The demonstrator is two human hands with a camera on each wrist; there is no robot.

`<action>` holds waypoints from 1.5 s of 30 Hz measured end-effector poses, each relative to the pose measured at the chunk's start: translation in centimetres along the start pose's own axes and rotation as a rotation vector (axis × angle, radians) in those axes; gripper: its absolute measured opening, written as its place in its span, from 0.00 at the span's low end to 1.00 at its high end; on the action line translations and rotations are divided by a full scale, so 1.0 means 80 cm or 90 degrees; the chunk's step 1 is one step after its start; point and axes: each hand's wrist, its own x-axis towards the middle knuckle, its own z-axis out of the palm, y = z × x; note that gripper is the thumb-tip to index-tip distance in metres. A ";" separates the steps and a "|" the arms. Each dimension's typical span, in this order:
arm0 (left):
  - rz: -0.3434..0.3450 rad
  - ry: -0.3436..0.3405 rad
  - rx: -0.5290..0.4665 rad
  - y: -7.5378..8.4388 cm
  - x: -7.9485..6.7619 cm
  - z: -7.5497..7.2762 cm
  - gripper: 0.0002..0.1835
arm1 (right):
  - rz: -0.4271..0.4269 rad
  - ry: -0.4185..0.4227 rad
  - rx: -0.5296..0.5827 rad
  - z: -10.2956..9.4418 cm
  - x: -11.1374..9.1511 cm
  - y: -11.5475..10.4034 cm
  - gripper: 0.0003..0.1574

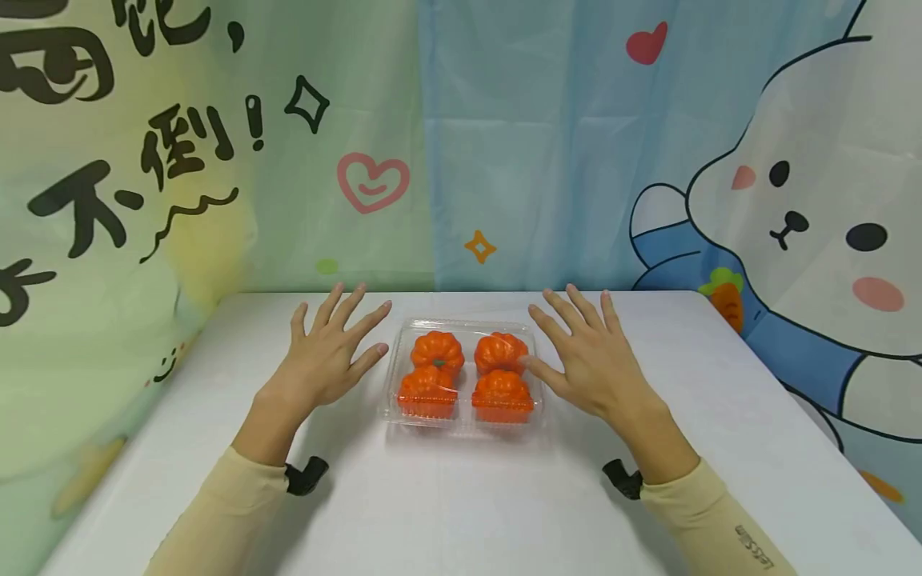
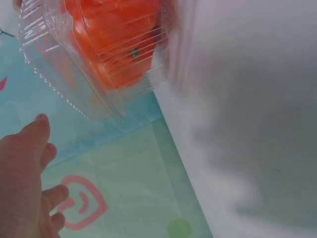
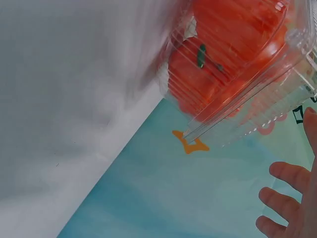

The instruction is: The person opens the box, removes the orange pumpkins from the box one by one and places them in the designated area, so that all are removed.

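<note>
A clear plastic clamshell box rests on the white table between both hands, its lid seemingly down over several orange toy pumpkins with small green stems. My left hand hovers to the left of the box, fingers spread, holding nothing. On the other side, my right hand is also spread; its thumb overlaps the box's right edge in the head view, and whether it touches cannot be told. Both wrist views show the ridged box wall with orange pumpkins behind it, apart from the fingers.
The white table ends at a far edge just behind the box. Behind it hangs a printed curtain with hearts, characters and a cartoon bear. A black strap sits on the left wrist and another black strap on the right.
</note>
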 end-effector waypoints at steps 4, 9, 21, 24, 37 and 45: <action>0.001 -0.006 -0.021 0.000 -0.005 0.003 0.33 | -0.011 0.003 0.010 0.001 0.001 -0.006 0.47; -0.005 -0.019 -0.042 -0.001 -0.010 0.006 0.32 | -0.032 0.014 0.021 0.004 0.003 -0.016 0.47; -0.012 -0.028 -0.071 -0.003 -0.020 0.018 0.33 | -0.082 0.042 0.028 0.008 0.008 -0.034 0.45; -0.015 -0.029 -0.081 -0.003 -0.022 0.022 0.33 | -0.101 0.052 0.027 0.008 0.009 -0.039 0.45; -0.029 -0.044 -0.151 -0.001 -0.033 0.031 0.18 | -0.168 0.053 0.058 0.012 0.015 -0.065 0.42; -0.023 -0.041 -0.185 -0.001 -0.034 0.032 0.14 | -0.197 0.073 0.066 0.014 0.021 -0.077 0.42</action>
